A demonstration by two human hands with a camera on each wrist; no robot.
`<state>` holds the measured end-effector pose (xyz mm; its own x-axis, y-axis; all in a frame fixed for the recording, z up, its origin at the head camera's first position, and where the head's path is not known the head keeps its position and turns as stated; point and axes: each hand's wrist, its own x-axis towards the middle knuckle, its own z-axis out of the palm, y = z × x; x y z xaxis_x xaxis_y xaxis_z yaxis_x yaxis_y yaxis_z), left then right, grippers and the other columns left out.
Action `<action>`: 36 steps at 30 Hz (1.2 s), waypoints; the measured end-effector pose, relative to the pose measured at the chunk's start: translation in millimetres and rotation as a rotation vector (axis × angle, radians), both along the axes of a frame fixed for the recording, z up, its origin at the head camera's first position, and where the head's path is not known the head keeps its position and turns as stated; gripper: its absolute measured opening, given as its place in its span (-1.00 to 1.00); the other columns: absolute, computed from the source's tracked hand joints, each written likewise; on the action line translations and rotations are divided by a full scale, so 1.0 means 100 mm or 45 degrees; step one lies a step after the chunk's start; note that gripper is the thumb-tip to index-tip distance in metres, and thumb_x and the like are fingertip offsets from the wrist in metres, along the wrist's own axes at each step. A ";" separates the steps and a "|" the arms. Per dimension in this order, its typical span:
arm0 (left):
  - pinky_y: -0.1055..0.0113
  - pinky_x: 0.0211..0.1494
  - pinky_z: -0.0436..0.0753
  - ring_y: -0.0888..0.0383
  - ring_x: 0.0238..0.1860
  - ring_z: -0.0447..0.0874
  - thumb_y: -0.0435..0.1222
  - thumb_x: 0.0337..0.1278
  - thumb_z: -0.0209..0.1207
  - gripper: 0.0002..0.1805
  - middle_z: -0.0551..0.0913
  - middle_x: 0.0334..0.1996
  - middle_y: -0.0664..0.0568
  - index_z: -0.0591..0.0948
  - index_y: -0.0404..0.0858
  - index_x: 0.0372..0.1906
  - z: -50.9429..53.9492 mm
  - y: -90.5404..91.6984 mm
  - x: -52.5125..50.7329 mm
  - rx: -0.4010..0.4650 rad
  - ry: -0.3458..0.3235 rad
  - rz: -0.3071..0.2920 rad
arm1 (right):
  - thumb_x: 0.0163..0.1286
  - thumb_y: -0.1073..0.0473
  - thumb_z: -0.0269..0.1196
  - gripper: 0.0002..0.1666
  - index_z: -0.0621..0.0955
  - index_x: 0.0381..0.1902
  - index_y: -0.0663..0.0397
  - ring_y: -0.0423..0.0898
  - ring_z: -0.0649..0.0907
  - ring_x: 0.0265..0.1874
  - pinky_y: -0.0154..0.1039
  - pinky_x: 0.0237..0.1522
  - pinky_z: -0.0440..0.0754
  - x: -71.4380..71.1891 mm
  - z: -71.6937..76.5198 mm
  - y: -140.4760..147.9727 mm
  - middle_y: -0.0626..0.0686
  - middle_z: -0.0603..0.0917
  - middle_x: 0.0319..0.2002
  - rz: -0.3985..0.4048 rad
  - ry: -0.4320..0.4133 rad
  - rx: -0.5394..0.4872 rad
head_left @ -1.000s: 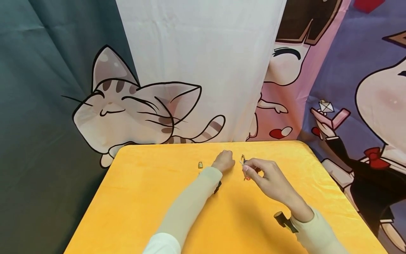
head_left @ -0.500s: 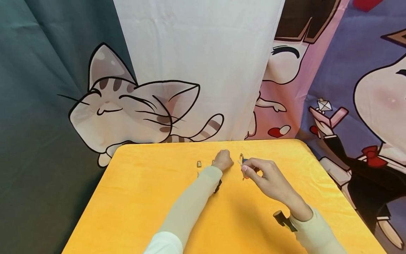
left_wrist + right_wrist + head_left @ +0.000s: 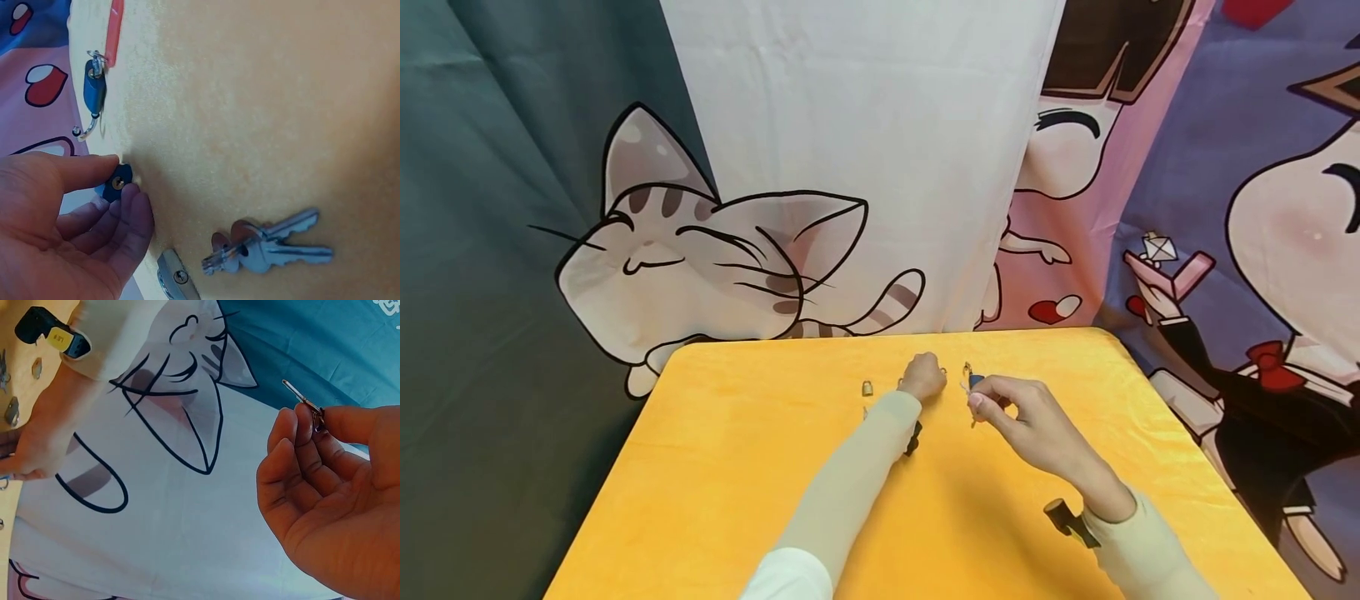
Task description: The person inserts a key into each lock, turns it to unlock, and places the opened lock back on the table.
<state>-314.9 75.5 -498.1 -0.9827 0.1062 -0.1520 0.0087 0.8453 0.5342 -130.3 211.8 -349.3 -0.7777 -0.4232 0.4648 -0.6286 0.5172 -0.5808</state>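
Observation:
My left hand [image 3: 922, 377] pinches a blue padlock [image 3: 117, 182] between thumb and fingers just over the table; its keyhole faces the left wrist camera. Held up to the right of it, my right hand [image 3: 1037, 421] pinches a small metal key [image 3: 301, 395] by its head, the blade sticking out past the fingertips. Another blue padlock [image 3: 94, 90] lies beyond the left hand with its shackle swung out; a ring joins it to a red tag [image 3: 114, 31]. Near the left hand lie a bunch of keys [image 3: 272, 247] and a greyish padlock [image 3: 178, 275].
A small brass-coloured padlock [image 3: 867, 388] lies left of the left hand on the yellow-covered table [image 3: 715, 467]. A printed curtain [image 3: 880, 125] hangs right behind the table's far edge. Each wrist wears a dark camera mount, the right one [image 3: 1070, 522] plainly visible.
Both hands keep nearly the same pose and grip. The head view has shifted slightly, and a bit of metal now shows at the right edge of the left hand.

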 end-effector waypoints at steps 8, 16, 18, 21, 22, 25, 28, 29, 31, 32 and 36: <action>0.23 -0.52 0.28 0.15 -0.68 0.24 -0.27 0.23 0.17 -0.55 0.24 -0.76 0.10 0.32 -0.11 -0.75 0.00 0.01 0.04 0.012 -0.034 -0.055 | 0.46 0.26 0.16 -0.74 0.59 -0.35 -0.28 -0.34 0.58 -0.45 -0.37 -0.43 0.53 0.03 -0.03 -0.01 -0.21 0.65 -0.46 -0.003 -0.007 -0.015; 0.42 -0.70 0.09 0.26 -0.79 0.09 -0.28 0.19 0.24 -0.47 0.17 -0.85 0.16 0.27 -0.09 -0.82 0.35 0.00 0.10 0.174 0.131 -0.179 | 0.42 0.33 0.19 -0.73 0.62 -0.33 -0.23 -0.34 0.61 -0.45 -0.36 -0.44 0.54 0.02 -0.03 -0.02 -0.23 0.66 -0.44 0.008 0.055 -0.038; 0.44 -0.67 0.17 0.27 -0.74 0.19 -0.24 0.21 0.25 -0.55 0.28 -0.79 0.17 0.37 -0.09 -0.75 0.46 -0.04 0.13 0.200 0.182 -0.210 | 0.41 0.34 0.19 -0.73 0.63 -0.33 -0.23 -0.34 0.62 -0.45 -0.37 -0.42 0.55 0.02 -0.01 -0.03 -0.23 0.67 -0.44 0.007 0.069 -0.041; 0.46 -0.56 0.35 0.28 -0.61 0.40 -0.21 0.21 0.29 -0.75 0.51 -0.63 0.15 0.55 -0.13 -0.56 0.63 -0.12 0.21 0.281 0.241 -0.228 | 0.41 0.33 0.20 -0.72 0.62 -0.32 -0.26 -0.33 0.63 -0.44 -0.37 -0.41 0.57 0.02 0.01 -0.03 -0.22 0.68 -0.44 -0.001 0.059 -0.045; 0.46 -0.51 0.41 0.28 -0.56 0.47 -0.21 0.20 0.30 -0.81 0.58 -0.56 0.13 0.58 -0.14 -0.48 0.67 -0.15 0.24 0.315 0.252 -0.227 | 0.42 0.33 0.19 -0.72 0.62 -0.32 -0.25 -0.33 0.64 -0.44 -0.36 -0.40 0.58 0.03 0.01 -0.03 -0.22 0.68 -0.44 -0.002 0.051 -0.047; 0.47 -0.38 0.56 0.27 -0.43 0.61 -0.22 0.19 0.32 -0.89 0.69 -0.41 0.08 0.65 -0.17 -0.33 0.80 -0.24 0.34 0.440 0.276 -0.223 | 0.42 0.32 0.19 -0.72 0.62 -0.33 -0.25 -0.29 0.65 -0.44 -0.34 -0.40 0.59 0.04 0.01 -0.04 -0.21 0.68 -0.44 0.000 0.036 -0.055; 0.45 -0.29 0.64 0.26 -0.34 0.68 -0.23 0.19 0.32 -0.89 0.71 -0.34 0.06 0.67 -0.17 -0.28 0.92 -0.36 0.46 0.554 0.300 -0.231 | 0.41 0.35 0.19 -0.72 0.62 -0.34 -0.22 -0.29 0.64 -0.45 -0.35 -0.40 0.59 0.05 0.00 -0.06 -0.21 0.67 -0.45 0.012 0.048 -0.063; 0.44 -0.26 0.66 0.25 -0.31 0.69 -0.22 0.20 0.32 -0.89 0.71 -0.32 0.06 0.68 -0.17 -0.27 0.96 -0.41 0.50 0.582 0.310 -0.230 | 0.41 0.36 0.19 -0.71 0.61 -0.34 -0.22 -0.30 0.64 -0.45 -0.35 -0.41 0.59 0.05 0.01 -0.06 -0.22 0.67 -0.45 0.017 0.057 -0.066; 0.43 -0.23 0.66 0.25 -0.29 0.69 -0.21 0.19 0.32 -0.89 0.71 -0.31 0.08 0.68 -0.15 -0.25 1.04 -0.49 0.59 0.638 0.331 -0.228 | 0.40 0.37 0.19 -0.70 0.61 -0.35 -0.22 -0.32 0.62 -0.46 -0.36 -0.42 0.59 0.05 0.01 -0.07 -0.21 0.66 -0.46 0.026 0.076 -0.072; 0.42 -0.22 0.67 0.25 -0.28 0.68 -0.21 0.19 0.32 -0.88 0.71 -0.30 0.08 0.68 -0.15 -0.24 1.07 -0.53 0.63 0.663 0.342 -0.230 | 0.40 0.38 0.19 -0.69 0.60 -0.35 -0.22 -0.33 0.61 -0.47 -0.37 -0.42 0.58 0.05 0.01 -0.08 -0.21 0.66 -0.47 0.029 0.082 -0.076; 0.42 -0.21 0.67 0.26 -0.29 0.69 -0.19 0.17 0.34 -0.86 0.74 -0.30 0.11 0.68 -0.13 -0.21 1.17 -0.67 0.77 0.754 0.392 -0.254 | 0.38 0.39 0.20 -0.67 0.59 -0.36 -0.25 -0.34 0.57 -0.49 -0.39 -0.41 0.56 0.04 0.02 -0.10 -0.19 0.65 -0.48 0.028 0.095 -0.082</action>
